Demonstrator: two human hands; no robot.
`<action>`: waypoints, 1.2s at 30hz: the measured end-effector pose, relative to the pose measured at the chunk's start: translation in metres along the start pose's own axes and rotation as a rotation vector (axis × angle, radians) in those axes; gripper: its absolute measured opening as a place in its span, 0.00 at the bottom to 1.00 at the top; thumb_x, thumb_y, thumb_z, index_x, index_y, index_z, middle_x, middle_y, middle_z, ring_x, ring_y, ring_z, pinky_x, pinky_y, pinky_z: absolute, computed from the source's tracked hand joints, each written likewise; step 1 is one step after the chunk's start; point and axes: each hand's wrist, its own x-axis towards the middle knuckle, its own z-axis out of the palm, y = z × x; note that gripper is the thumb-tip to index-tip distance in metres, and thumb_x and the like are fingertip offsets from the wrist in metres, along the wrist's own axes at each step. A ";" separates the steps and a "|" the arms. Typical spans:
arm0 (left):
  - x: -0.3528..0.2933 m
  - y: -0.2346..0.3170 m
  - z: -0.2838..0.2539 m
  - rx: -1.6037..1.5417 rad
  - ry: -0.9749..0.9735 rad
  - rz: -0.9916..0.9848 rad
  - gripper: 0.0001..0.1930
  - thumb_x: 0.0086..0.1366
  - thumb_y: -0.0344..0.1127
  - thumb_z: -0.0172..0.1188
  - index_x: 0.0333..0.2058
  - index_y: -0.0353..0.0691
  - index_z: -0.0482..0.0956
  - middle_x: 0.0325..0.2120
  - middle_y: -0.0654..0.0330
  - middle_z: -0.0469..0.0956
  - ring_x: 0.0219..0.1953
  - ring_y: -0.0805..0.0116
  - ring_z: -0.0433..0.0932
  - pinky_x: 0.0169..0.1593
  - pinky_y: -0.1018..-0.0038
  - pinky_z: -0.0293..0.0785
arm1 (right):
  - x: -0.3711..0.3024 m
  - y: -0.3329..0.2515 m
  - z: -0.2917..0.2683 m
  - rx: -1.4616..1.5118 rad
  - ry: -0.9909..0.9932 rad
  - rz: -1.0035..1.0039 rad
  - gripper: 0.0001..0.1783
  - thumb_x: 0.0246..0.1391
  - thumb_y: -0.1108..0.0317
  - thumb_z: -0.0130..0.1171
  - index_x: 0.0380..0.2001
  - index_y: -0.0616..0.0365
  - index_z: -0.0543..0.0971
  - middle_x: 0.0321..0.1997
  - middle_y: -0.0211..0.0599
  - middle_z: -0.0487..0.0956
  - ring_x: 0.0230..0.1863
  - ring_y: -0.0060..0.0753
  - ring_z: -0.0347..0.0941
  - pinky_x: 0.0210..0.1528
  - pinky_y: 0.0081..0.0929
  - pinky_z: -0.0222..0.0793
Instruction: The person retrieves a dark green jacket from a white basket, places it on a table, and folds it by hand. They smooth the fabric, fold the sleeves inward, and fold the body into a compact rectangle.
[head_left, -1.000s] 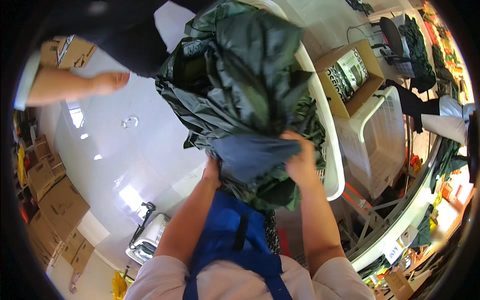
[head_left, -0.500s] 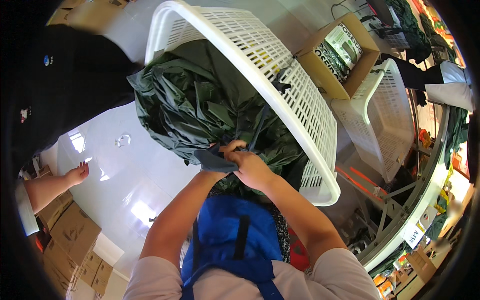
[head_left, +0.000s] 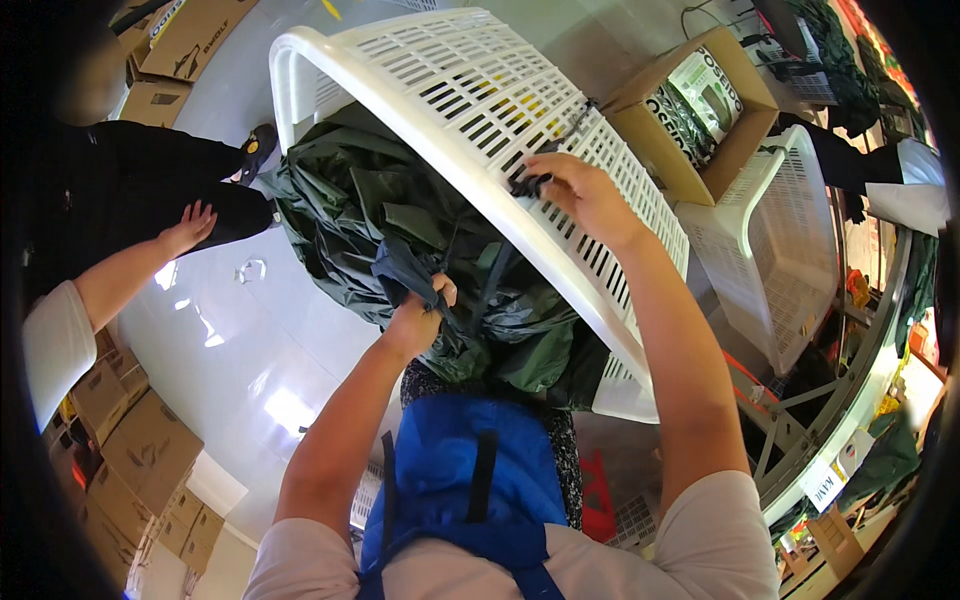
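A large pile of dark green coated fabric (head_left: 360,200) fills a tipped white plastic basket (head_left: 440,85) and spills over its near side toward my lap. My left hand (head_left: 425,310) is closed on a dark grey fabric strip (head_left: 400,270) at the near edge of the pile. Out at the basket's slatted side, my right hand (head_left: 590,200) pinches a small bunch of black ties (head_left: 530,185) by the rim. My fingers partly cover the bunch.
An open carton (head_left: 650,115) holding printed packs sits on a second white basket (head_left: 770,260) at right. A metal-framed table (head_left: 850,400) curves along the right. Another person's hand (head_left: 188,230) reaches in at left, above stacked cartons (head_left: 150,455).
My right hand has left my left hand and moved up and right to the black ties on the basket. The left hand keeps the grey strip. The other person has come closer.
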 end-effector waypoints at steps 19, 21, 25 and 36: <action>-0.037 0.125 -0.022 -0.286 0.148 -0.292 0.15 0.71 0.39 0.44 0.50 0.40 0.71 0.17 0.73 0.56 0.20 0.83 0.55 0.24 0.82 0.53 | -0.068 -0.145 0.028 -0.019 0.039 -0.028 0.14 0.48 0.77 0.58 0.40 0.61 0.73 0.33 0.42 0.75 0.33 0.38 0.73 0.37 0.30 0.71; -0.038 0.130 -0.027 -0.411 0.230 -0.285 0.17 0.71 0.39 0.43 0.55 0.40 0.69 0.16 0.73 0.55 0.19 0.83 0.54 0.23 0.82 0.51 | -0.081 -0.128 0.077 0.229 -0.008 0.255 0.15 0.47 0.77 0.59 0.41 0.60 0.73 0.37 0.44 0.74 0.37 0.42 0.73 0.40 0.31 0.70; -0.044 0.105 -0.044 -0.333 0.331 -0.244 0.19 0.72 0.41 0.42 0.56 0.39 0.67 0.15 0.74 0.53 0.17 0.84 0.51 0.20 0.83 0.49 | -0.054 -0.111 0.106 0.109 0.145 0.136 0.19 0.47 0.76 0.58 0.45 0.63 0.70 0.46 0.50 0.73 0.48 0.49 0.70 0.51 0.36 0.66; -0.098 0.011 -0.073 -0.613 0.465 -0.555 0.19 0.71 0.42 0.45 0.56 0.39 0.68 0.18 0.70 0.61 0.21 0.80 0.59 0.25 0.81 0.57 | 0.047 0.050 0.103 -0.031 0.135 0.278 0.13 0.54 0.74 0.54 0.44 0.59 0.74 0.34 0.35 0.79 0.39 0.29 0.75 0.46 0.26 0.70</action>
